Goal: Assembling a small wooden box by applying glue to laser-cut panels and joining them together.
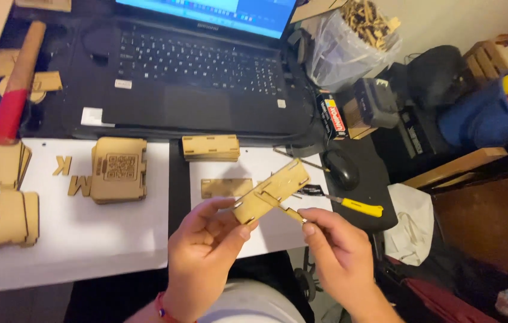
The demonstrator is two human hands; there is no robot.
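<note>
Your left hand [206, 254] nearest lens, grip pinching lower end of notched wooden panel [272, 191] held above counter [86, 239]. Panel's long axis climbs up-right. Your right hand [337, 251] pinches thin wooden strip [293, 213] touching panel's underside, just right of left grip.

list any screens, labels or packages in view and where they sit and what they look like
Laptop screen: top centre, lit blue and white above a black keyboard.
White sticker: small rectangle on the laptop's palm rest, left side.
Small box: right of the laptop, black with a red and white panel.
Clear plastic bag: top right, full of tan wood scraps.
Engraved square code: on a tan wooden panel, left sheet.
</note>
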